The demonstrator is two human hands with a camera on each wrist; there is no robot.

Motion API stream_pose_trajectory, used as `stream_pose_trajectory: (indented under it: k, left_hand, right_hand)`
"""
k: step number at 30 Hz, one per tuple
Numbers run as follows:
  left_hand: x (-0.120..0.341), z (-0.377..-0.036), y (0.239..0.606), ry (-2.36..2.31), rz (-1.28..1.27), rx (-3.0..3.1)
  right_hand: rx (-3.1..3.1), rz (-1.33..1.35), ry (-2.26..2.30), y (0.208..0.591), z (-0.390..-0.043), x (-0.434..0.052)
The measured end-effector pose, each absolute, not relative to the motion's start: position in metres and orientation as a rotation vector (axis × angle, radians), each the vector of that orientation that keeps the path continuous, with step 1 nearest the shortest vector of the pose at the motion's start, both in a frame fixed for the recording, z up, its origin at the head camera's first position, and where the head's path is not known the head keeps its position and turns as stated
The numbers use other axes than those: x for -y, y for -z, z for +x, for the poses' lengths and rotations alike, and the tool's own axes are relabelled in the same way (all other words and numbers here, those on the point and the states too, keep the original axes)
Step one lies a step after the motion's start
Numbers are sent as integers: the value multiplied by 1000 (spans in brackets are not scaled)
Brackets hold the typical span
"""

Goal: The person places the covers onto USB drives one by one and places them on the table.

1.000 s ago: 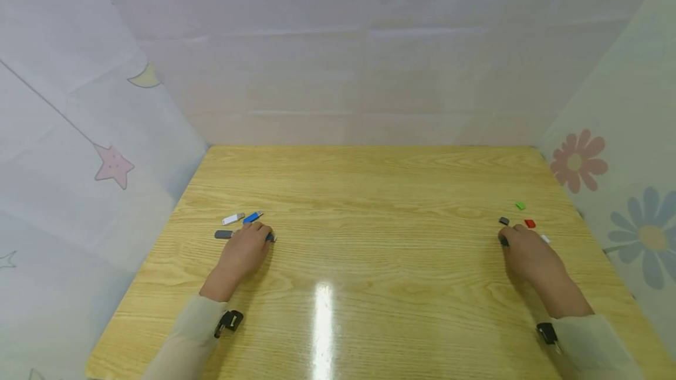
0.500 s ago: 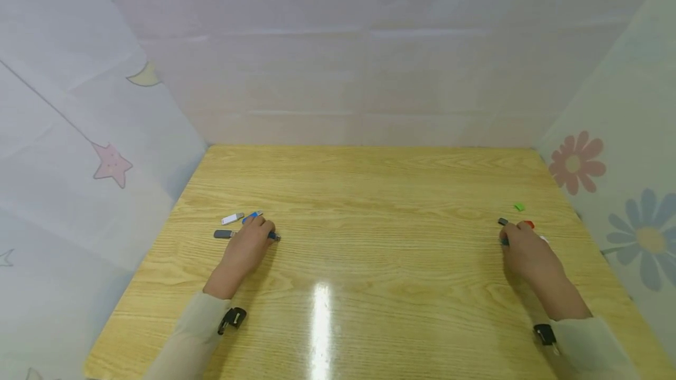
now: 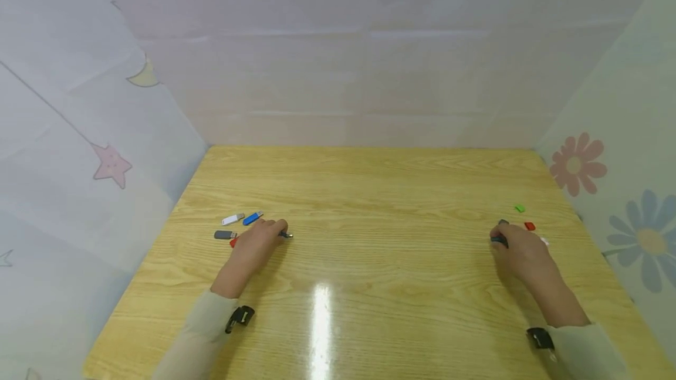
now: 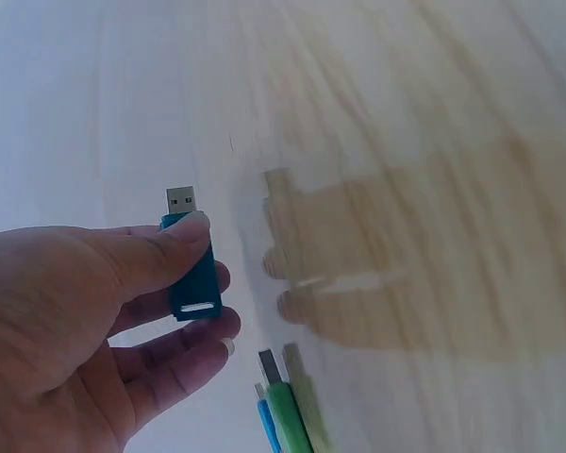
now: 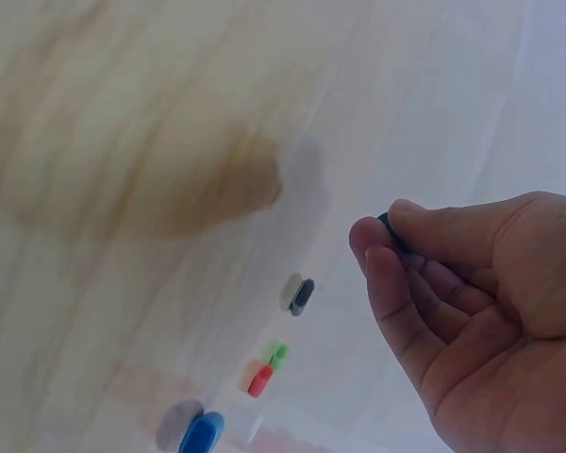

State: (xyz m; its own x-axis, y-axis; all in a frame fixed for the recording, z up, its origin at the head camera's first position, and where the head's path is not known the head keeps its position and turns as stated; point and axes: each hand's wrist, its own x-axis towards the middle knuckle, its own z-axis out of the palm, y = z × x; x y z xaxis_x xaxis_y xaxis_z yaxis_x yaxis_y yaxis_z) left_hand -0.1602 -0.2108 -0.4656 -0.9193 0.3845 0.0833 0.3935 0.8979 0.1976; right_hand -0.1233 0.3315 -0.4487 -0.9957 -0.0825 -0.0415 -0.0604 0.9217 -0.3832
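My left hand [image 3: 257, 246] pinches a teal USB flash drive [image 4: 197, 283] between thumb and fingers, its metal plug pointing outward. Left of and behind that hand lie a white flash drive [image 3: 231, 220], a blue one [image 3: 252, 218], a grey one [image 3: 225, 234] and part of a red one [image 3: 233, 242]. A green flash drive [image 4: 288, 415] shows in the left wrist view. At the right, my right hand [image 3: 525, 254] pinches a small teal cap [image 3: 499, 241], mostly covered by the fingers in the right wrist view.
Around the right hand lie a grey cap [image 5: 303, 296], a red cap [image 3: 530, 226], a green cap [image 3: 520, 208], a white cap [image 3: 545, 241] and a blue cap [image 5: 202, 433]. Patterned cloth walls [image 3: 364, 87] border the wooden table [image 3: 380, 192] at the back and sides.
My left hand has moved right with the teal flash drive, uncovering part of the red one. My right hand has shifted slightly left with the teal cap, now partly covering the grey cap.
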Motion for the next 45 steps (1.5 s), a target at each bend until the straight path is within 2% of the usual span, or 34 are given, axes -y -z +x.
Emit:
stream_pose_trajectory:
  k: [14,25,45]
  left_hand:
    - [184,-166,459,374,-707,2969]
    - [178,-163,459,391,-667,2968]
    - [162,-165,459,561,-799,2919]
  right_hand:
    - [-3021,-128,751,451,-122,-310]
    - [-3026,-171,761,451,-125,-295]
    - [-3092,-231,781,449,-126,-277]
